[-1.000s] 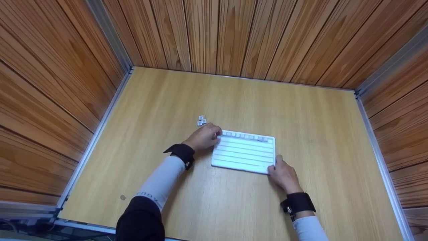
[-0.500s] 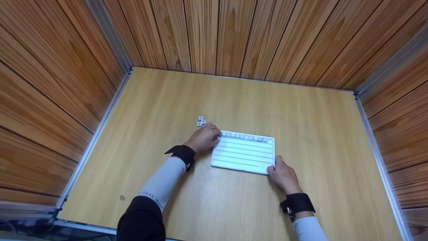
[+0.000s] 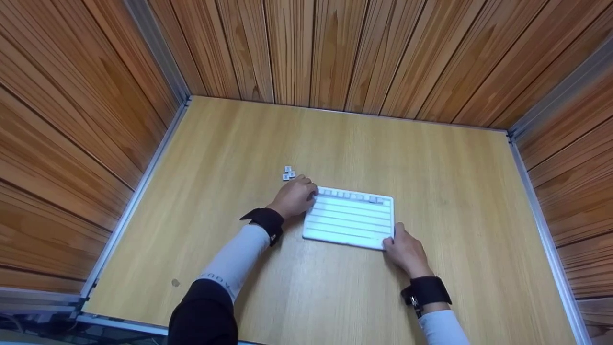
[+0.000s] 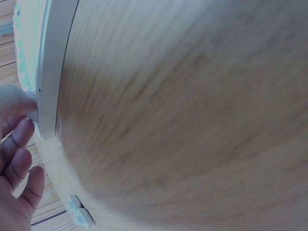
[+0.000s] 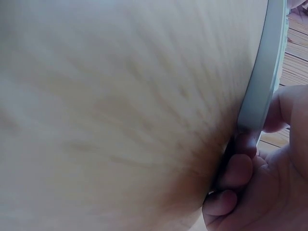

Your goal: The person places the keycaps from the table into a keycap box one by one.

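Observation:
A white rectangular board (image 3: 348, 218) with horizontal grooves lies at the middle of the table in the head view. Small white tiles (image 3: 353, 196) line its top groove. At the board's upper left corner, my left hand (image 3: 295, 195) has curled fingers; in the left wrist view, thumb and forefinger seem to pinch a small pale tile (image 4: 32, 115) against the edge, mostly hidden. My right hand (image 3: 407, 249) grips the lower right corner, thumb on top and fingers (image 5: 236, 171) at the side edge. Several loose square tiles (image 3: 288, 173) lie just beyond my left hand.
The wooden table (image 3: 335, 297) has metal rails along its edges. Wood-panelled walls (image 3: 330, 52) enclose it at the back and both sides. A small dark spot (image 3: 175, 282) marks the tabletop at the left front.
My left wrist and forearm have shifted slightly to the right while the fingers stay at the board's corner. The right hand, board and loose tiles look unmoved.

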A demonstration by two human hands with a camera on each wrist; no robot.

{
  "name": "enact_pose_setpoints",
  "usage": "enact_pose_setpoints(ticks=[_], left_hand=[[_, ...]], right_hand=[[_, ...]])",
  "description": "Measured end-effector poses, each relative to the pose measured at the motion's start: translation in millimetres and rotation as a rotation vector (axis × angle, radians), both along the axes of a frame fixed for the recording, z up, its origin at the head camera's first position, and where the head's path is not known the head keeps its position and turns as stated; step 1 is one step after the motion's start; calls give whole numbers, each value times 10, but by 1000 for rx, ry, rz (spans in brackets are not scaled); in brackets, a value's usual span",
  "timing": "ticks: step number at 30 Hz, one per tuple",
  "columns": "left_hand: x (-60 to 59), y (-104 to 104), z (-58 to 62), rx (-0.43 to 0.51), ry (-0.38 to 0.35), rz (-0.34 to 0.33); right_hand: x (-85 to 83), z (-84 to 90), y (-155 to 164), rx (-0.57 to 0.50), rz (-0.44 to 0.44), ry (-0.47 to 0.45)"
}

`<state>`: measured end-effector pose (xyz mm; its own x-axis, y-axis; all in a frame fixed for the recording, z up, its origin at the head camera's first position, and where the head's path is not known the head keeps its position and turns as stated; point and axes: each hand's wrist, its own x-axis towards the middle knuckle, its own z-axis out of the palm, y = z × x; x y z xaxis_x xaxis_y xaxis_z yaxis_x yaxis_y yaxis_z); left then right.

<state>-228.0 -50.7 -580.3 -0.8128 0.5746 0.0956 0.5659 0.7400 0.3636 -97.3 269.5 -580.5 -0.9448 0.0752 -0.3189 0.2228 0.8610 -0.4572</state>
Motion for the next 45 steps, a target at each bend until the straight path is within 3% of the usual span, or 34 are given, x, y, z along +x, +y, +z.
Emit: enact_pose_setpoints(ticks=[7, 15, 21, 25, 29, 36, 45], left_hand=[[-1, 2, 15, 15, -15, -8], [-8, -5, -2, -21, 39, -32], [-27, -48, 15, 14, 29, -16], [-68, -126, 32, 44, 74, 7], [-137, -232, 64, 70, 82, 70], [-286, -412, 120, 77, -32, 244], [-438, -478, 91, 87, -163, 370]], right_hand=[[-6, -2, -8, 8, -7, -2], [2, -15, -5, 16, -4, 13], [4, -14, 6, 11, -1, 11], [6, -8, 3, 8, 1, 9], [4, -8, 0, 5, 3, 5], [-1, -3, -2, 6, 8, 8], [-5, -9, -7, 0, -7, -5]])
